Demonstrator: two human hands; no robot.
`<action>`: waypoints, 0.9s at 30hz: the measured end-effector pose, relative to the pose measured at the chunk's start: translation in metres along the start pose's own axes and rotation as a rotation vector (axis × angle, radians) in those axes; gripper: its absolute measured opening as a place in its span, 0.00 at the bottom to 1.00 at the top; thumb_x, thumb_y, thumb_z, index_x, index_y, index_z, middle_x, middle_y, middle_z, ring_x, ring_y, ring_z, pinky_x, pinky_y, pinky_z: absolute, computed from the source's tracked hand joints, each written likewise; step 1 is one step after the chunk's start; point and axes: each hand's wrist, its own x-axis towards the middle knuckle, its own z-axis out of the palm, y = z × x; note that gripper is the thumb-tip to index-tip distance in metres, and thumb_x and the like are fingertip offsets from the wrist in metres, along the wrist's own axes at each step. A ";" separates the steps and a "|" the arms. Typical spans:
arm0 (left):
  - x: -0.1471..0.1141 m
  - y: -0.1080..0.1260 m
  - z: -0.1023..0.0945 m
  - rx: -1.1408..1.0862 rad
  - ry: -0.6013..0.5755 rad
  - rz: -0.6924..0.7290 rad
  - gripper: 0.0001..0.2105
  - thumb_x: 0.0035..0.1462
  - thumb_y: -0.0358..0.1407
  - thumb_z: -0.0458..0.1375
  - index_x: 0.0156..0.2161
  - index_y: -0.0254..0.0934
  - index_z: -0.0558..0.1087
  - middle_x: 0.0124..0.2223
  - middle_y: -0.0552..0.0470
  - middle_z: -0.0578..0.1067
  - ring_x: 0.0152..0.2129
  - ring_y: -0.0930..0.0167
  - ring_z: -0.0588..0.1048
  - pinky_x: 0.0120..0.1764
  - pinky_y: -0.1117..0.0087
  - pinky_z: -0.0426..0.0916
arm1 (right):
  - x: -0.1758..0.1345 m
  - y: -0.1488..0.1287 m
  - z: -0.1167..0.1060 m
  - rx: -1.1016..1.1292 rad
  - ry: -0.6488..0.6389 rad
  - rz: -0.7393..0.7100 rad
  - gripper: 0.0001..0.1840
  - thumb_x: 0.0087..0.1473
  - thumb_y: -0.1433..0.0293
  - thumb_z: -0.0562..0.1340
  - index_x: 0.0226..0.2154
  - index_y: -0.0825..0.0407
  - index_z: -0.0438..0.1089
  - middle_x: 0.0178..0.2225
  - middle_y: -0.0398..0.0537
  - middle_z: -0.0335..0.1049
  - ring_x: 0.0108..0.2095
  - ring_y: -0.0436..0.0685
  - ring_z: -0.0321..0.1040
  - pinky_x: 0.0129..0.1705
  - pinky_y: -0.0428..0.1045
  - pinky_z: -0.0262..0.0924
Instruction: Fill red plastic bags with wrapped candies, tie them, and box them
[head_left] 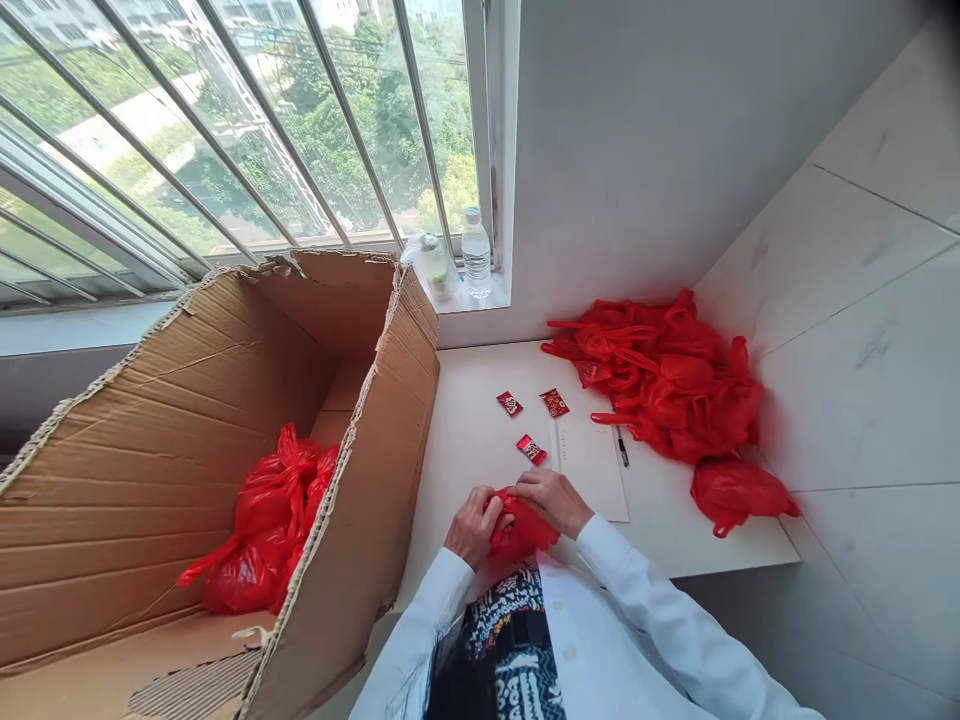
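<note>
Close to my body, at the front edge of the white table, a small red plastic bag (523, 532) is held between both hands. My left hand (472, 527) has its fingers curled on the left of the bag. From the other side, my right hand (553, 499) grips its top edge with bent fingers. What is inside the bag cannot be made out. Just beyond the hands lie a red packet (531, 449), a second small packet (509, 403) and a darker red packet (555, 402).
A tall torn-edged cardboard box (382, 470) on the left holds red tied bags (274, 520). Right of my hands are a paper sheet (592, 470), a black pen (622, 447) and a heap of red bags (675, 380). A water bottle (476, 255) stands on the windowsill.
</note>
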 end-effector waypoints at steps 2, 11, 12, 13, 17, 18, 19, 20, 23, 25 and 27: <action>-0.010 -0.008 -0.002 -0.006 -0.007 -0.031 0.14 0.62 0.42 0.46 0.31 0.37 0.69 0.37 0.46 0.69 0.36 0.65 0.67 0.40 0.64 0.64 | -0.010 0.014 -0.004 -0.066 -0.010 0.028 0.14 0.61 0.68 0.53 0.42 0.47 0.73 0.38 0.49 0.72 0.42 0.54 0.65 0.47 0.49 0.56; -0.080 -0.043 0.025 -0.197 -0.104 -0.351 0.16 0.62 0.44 0.45 0.29 0.40 0.68 0.32 0.51 0.69 0.32 0.66 0.67 0.35 0.66 0.63 | -0.045 0.087 0.004 -0.293 -0.059 0.304 0.13 0.53 0.77 0.56 0.37 0.51 0.74 0.35 0.51 0.72 0.40 0.56 0.68 0.41 0.50 0.61; -0.085 -0.047 0.028 -0.231 -0.124 -0.401 0.15 0.62 0.44 0.46 0.30 0.39 0.68 0.31 0.52 0.69 0.31 0.68 0.68 0.34 0.67 0.64 | -0.044 0.084 0.005 -0.308 -0.061 0.304 0.17 0.51 0.79 0.57 0.43 0.51 0.72 0.41 0.54 0.71 0.43 0.57 0.66 0.43 0.51 0.61; -0.088 -0.052 0.029 -0.263 -0.145 -0.454 0.15 0.62 0.45 0.47 0.31 0.38 0.68 0.30 0.53 0.69 0.29 0.69 0.68 0.34 0.67 0.64 | -0.042 0.079 0.007 -0.318 -0.062 0.292 0.24 0.48 0.80 0.58 0.49 0.51 0.68 0.47 0.57 0.68 0.48 0.59 0.64 0.46 0.53 0.60; -0.100 -0.068 0.032 -0.363 -0.214 -0.664 0.16 0.63 0.45 0.49 0.36 0.33 0.69 0.30 0.54 0.70 0.26 0.73 0.70 0.33 0.68 0.67 | -0.027 0.039 0.029 -0.304 -0.132 0.143 0.44 0.42 0.71 0.65 0.61 0.46 0.53 0.59 0.56 0.55 0.57 0.63 0.52 0.56 0.57 0.52; -0.103 -0.070 0.034 -0.375 -0.218 -0.719 0.16 0.63 0.45 0.49 0.37 0.32 0.69 0.31 0.54 0.71 0.27 0.73 0.71 0.33 0.68 0.68 | -0.023 0.028 0.038 -0.296 -0.175 0.131 0.46 0.39 0.70 0.67 0.61 0.45 0.53 0.59 0.55 0.55 0.57 0.65 0.52 0.56 0.58 0.51; -0.105 -0.071 0.037 -0.380 -0.217 -0.774 0.16 0.63 0.45 0.49 0.39 0.32 0.69 0.33 0.53 0.72 0.28 0.73 0.72 0.33 0.67 0.69 | -0.020 0.018 0.048 -0.292 -0.220 0.134 0.45 0.37 0.70 0.67 0.60 0.46 0.56 0.59 0.56 0.56 0.57 0.67 0.53 0.56 0.58 0.51; -0.108 -0.071 0.040 -0.378 -0.213 -0.828 0.15 0.62 0.44 0.50 0.39 0.32 0.70 0.34 0.52 0.73 0.29 0.73 0.72 0.34 0.67 0.69 | -0.017 0.010 0.057 -0.293 -0.257 0.147 0.41 0.38 0.72 0.66 0.58 0.47 0.60 0.57 0.57 0.58 0.56 0.68 0.55 0.55 0.59 0.52; -0.116 -0.069 0.051 -0.358 -0.196 -0.962 0.11 0.61 0.41 0.54 0.39 0.35 0.71 0.36 0.52 0.73 0.33 0.71 0.74 0.37 0.66 0.70 | -0.008 -0.005 0.060 -0.315 -0.297 0.157 0.26 0.43 0.80 0.56 0.48 0.53 0.69 0.47 0.57 0.69 0.48 0.64 0.65 0.49 0.54 0.58; -0.121 -0.066 0.055 -0.368 -0.178 -1.015 0.08 0.60 0.39 0.55 0.39 0.36 0.71 0.38 0.51 0.73 0.36 0.70 0.74 0.40 0.66 0.69 | 0.000 -0.011 0.035 -0.327 -0.299 0.124 0.23 0.44 0.81 0.51 0.41 0.53 0.71 0.38 0.53 0.73 0.41 0.60 0.69 0.42 0.50 0.61; -0.123 -0.063 0.054 -0.421 -0.151 -1.036 0.08 0.60 0.39 0.55 0.40 0.37 0.71 0.40 0.51 0.74 0.37 0.71 0.74 0.40 0.66 0.70 | 0.011 -0.021 -0.013 -0.301 -0.287 0.064 0.21 0.44 0.80 0.50 0.36 0.52 0.72 0.32 0.49 0.74 0.36 0.58 0.70 0.38 0.48 0.62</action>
